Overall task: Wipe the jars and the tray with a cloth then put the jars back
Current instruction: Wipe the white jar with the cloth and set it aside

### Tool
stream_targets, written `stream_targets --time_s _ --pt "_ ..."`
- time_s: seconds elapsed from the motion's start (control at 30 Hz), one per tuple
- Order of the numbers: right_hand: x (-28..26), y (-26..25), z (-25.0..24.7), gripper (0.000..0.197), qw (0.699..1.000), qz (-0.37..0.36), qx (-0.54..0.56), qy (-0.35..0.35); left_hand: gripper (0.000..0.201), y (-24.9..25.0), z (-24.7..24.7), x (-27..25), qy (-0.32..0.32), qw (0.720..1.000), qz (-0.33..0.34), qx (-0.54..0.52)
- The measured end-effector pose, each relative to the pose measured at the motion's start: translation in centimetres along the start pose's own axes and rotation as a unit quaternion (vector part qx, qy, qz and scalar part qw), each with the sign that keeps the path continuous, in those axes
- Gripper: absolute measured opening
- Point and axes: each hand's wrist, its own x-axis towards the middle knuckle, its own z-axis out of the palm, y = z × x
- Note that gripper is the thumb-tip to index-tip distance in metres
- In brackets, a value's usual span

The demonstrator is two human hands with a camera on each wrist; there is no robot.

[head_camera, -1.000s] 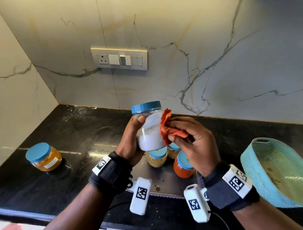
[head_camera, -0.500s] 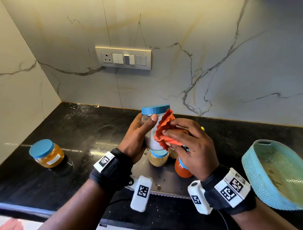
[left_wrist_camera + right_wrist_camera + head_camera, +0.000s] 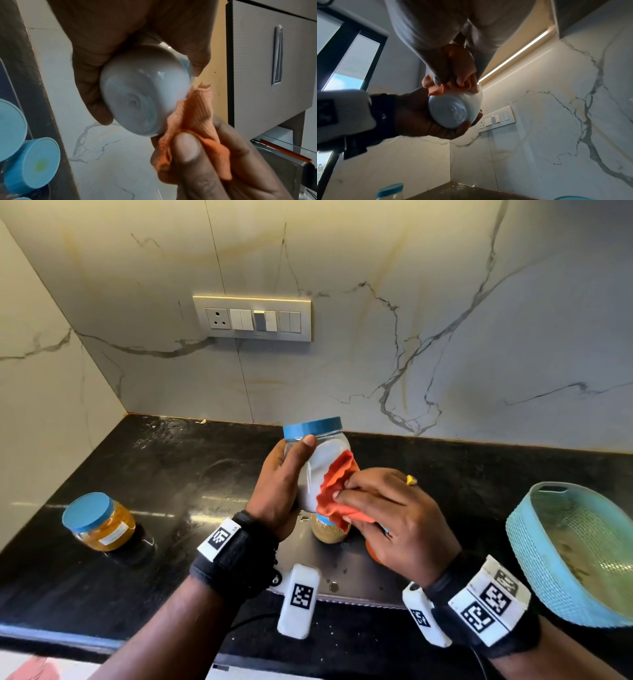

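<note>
My left hand (image 3: 281, 484) grips a clear jar of white powder (image 3: 322, 463) with a blue lid, held upright above the steel tray (image 3: 342, 573). My right hand (image 3: 387, 508) pinches a bunched orange cloth (image 3: 334, 491) and presses it against the jar's right side. The left wrist view shows the white powder jar's base (image 3: 142, 92) with the orange cloth (image 3: 192, 121) at its lower right edge. On the tray stand a jar of brown spice (image 3: 329, 532) and a red-filled jar (image 3: 371, 551), mostly hidden by my right hand. A jar of yellow powder (image 3: 99, 522) stands alone on the counter, far left.
A turquoise plastic basket (image 3: 561, 553) sits at the right on the black counter (image 3: 191, 474). A switch panel (image 3: 253, 318) is on the marble wall behind. The counter's front edge runs just below my wrists.
The cloth has slid down the jar's right side from near the lid to the lower body. The jar has stayed in my left hand and tilted back upright.
</note>
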Motion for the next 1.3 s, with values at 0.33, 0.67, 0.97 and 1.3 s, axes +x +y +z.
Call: stream_targets --time_s 0.33,0.67,0.97,1.3 --pt "3.6 0.0 -1.0 0.029 0.977 0.126 0.141 0.101 0.091 0.3 0.2 -0.3 -0.022 1.000 -0.002 0.018" --pt "2.1 0.7 -0.8 0.035 0.973 0.163 0.140 0.090 0.081 0.1 -0.1 -0.5 -0.027 1.000 -0.005 0.014" --pt "0.5 -0.8 -0.7 0.030 0.994 0.071 0.059 0.065 0.109 0.9 0.2 -0.3 -0.033 0.999 -0.020 -0.031" --pt "3.1 0.6 -1.0 0.032 0.945 0.203 0.226 0.123 0.088 0.5 0.4 -0.3 -0.074 0.997 -0.033 -0.019"
